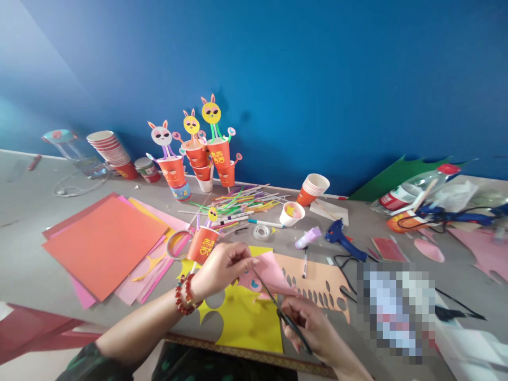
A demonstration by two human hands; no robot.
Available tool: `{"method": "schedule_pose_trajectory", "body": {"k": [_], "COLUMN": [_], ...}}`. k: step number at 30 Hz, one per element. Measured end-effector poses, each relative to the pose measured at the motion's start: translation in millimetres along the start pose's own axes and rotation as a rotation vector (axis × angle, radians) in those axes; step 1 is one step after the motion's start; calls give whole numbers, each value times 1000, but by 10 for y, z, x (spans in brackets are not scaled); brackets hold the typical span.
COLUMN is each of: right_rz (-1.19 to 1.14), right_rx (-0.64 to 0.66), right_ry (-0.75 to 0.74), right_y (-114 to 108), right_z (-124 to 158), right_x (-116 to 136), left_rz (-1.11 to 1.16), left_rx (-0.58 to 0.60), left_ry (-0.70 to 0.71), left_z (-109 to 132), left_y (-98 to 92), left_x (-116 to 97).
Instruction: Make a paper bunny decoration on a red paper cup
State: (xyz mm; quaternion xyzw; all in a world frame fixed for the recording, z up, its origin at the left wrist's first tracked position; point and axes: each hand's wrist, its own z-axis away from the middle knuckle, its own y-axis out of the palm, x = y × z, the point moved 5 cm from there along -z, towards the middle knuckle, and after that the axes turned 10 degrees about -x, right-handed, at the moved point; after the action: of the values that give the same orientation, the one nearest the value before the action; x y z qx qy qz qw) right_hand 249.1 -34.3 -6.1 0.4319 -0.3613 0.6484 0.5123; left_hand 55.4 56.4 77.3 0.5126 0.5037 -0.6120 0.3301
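Observation:
My left hand (226, 267), with red bead bracelets on its wrist, pinches a piece of pink paper (273, 270) that bears a small blue shape. Dark-handled scissors (294, 329) are gripped in my right hand (311, 323), their blades pointing up and left against the pink paper. Whether the blades are apart is hard to make out. Beneath both hands lies a yellow sheet (252, 323) with round cutouts along its left side. Just beyond my left hand stands a red paper cup (202, 244) topped with a small yellow face.
Rabbit-faced cup figures (172, 172) stand against the blue wall. Colored sheets (105, 246) are stacked at left. Pipe cleaners and markers, a tape roll (262, 232), a glue stick (308, 238) and a blue glue gun (345, 241) lie beyond my hands. A bottle (413, 188) rests at right.

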Motion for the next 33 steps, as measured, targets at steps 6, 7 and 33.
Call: {"method": "schedule_pose_trajectory", "body": {"k": [6,7,33], "right_rz": [-62,-81,-148], "right_rx": [-70,-77,-96], "right_ry": [-47,-58,-139], "right_y": [-15,-10,250], "right_z": [-13,-11,-20], "right_x": [-30,-13,267], "left_rz": [-106,-149,310], "left_rx": [-419,-515,-344], "left_ry": [372,463,17], "left_z": [169,246,305], "left_y": [-208,-247,235], "left_x": [-69,-87,225]}}
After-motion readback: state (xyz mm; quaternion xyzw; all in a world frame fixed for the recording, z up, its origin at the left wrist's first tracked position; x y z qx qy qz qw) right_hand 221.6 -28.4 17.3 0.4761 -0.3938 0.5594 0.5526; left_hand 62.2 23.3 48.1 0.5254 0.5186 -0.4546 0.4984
